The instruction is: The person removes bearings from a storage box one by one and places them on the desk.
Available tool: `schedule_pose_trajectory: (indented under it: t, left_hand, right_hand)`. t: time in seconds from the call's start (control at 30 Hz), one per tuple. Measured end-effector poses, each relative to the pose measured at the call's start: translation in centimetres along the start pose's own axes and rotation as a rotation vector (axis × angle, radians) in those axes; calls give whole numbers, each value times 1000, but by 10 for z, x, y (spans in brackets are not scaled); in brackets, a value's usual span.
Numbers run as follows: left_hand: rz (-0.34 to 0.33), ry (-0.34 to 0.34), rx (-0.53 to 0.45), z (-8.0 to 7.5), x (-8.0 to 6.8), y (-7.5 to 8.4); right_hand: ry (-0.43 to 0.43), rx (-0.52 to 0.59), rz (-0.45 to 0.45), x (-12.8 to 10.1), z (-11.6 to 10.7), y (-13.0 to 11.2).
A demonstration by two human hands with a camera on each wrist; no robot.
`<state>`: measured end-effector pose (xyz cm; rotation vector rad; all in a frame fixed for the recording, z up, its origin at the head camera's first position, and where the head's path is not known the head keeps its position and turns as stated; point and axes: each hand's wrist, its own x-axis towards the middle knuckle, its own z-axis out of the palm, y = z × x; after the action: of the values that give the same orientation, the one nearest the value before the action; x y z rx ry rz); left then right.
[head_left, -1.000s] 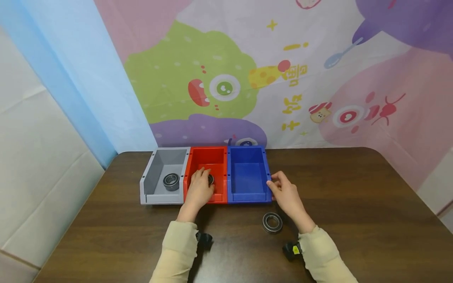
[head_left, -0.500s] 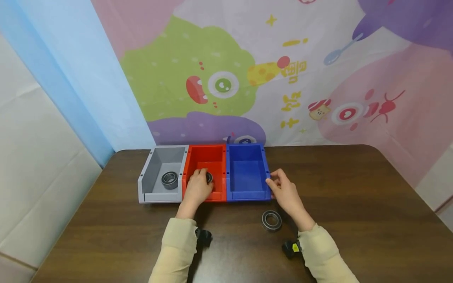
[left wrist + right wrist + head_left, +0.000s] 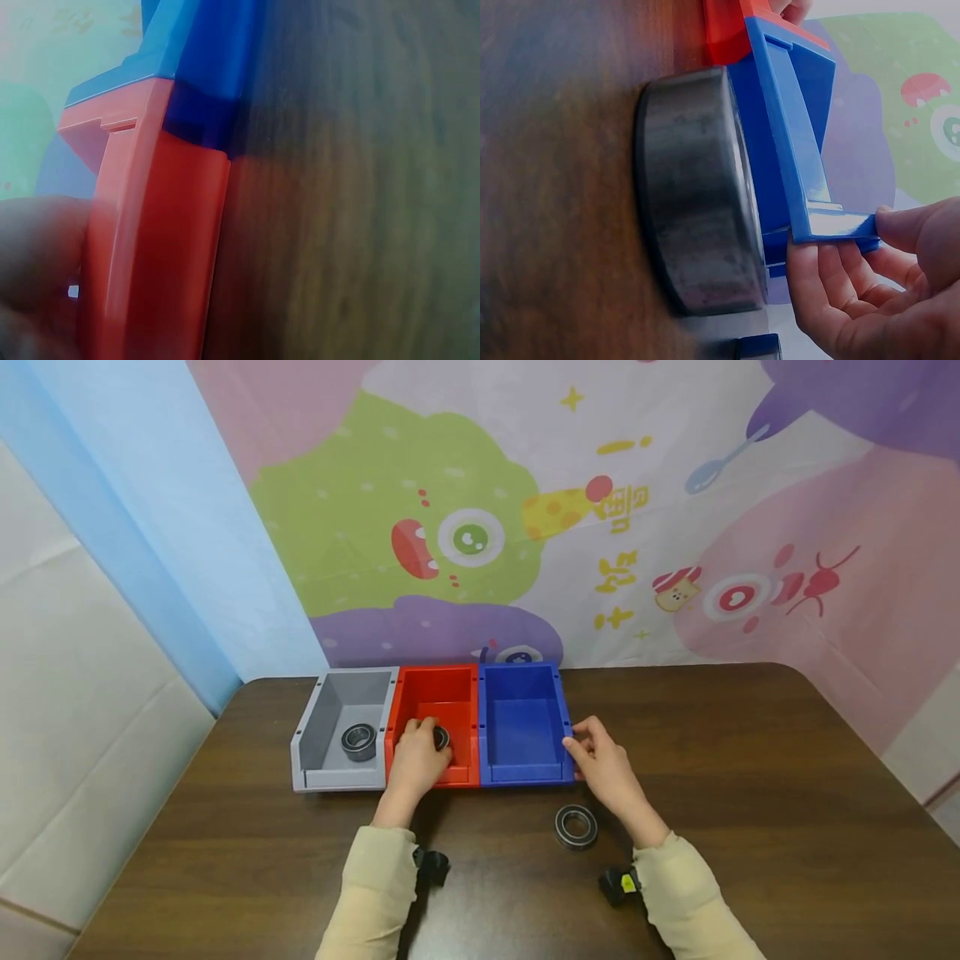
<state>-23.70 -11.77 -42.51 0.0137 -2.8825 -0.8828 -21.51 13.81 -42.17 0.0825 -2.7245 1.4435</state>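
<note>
— Steel bearing [image 3: 441,737] in the red bin [image 3: 438,693], right under the left hand [image 3: 415,763], whose fingers curl onto it.

— And the right hand [image 3: 603,768]?

— Thumb and fingers pinch the blue bin [image 3: 522,681]'s near corner. A second bearing [image 3: 576,826] lies flat on the table [image 3: 750,827] just behind that wrist, nearer the right hand.

— Any writing?

— Yellow characters on the backdrop [image 3: 622,518], unreadable to me.

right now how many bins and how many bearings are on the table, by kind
bins: 3 - grey bin, red bin, blue bin
bearings: 3 - one in the grey bin, one in the red bin under the left hand, one loose on the table by the right hand
total: 6
</note>
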Motion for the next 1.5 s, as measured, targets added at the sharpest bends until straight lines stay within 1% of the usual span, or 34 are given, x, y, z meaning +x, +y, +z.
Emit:
schedule_pose_trajectory:
  t: [0.33,0.67,1.0,1.27,1.4,1.5]
  left_hand:
    - [-18,48,-41,1,-3,0]
    - [9,109,-59,3,-4,0]
    - [1,122,-48,2,-6,4]
    - [69,163,-3,-2,-11,10]
    - [85,206,11,-3,-15,10]
    - [83,223,30,-4,-17,11]
  right_hand:
    - [-19,4,5,0,0,1]
    - [-22,-18,-4,-1,-1,0]
    - [-29,-34,-10,-2,0,0]
    - [-27,-14,-14,-1,0,1]
    - [-28,-15,-23,-1,0,1]
    - [-26,-20,-24,-1,0,1]
